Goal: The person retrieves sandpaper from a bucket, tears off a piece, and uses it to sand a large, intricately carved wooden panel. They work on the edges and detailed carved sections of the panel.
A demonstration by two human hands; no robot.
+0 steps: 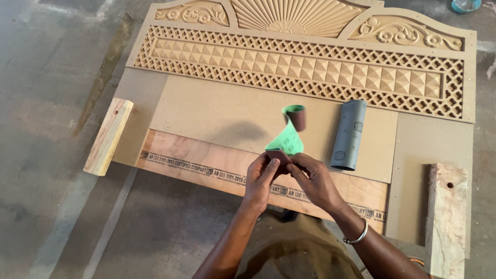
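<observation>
Concrete floor (51, 103), carved headboard panel (310, 67) flat across upper frame. Centre: I see left hand (261, 178) and right hand (310, 181) together, both pinching a sandpaper strip (288, 137), apparently folding it. Sandpaper roll (349, 135) beside.

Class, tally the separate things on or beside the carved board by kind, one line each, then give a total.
Wooden blocks: 2
Green-backed sandpaper strip, held in both hands: 1
Grey sandpaper roll: 1
Carved headboard panel: 1
Total: 5
</observation>
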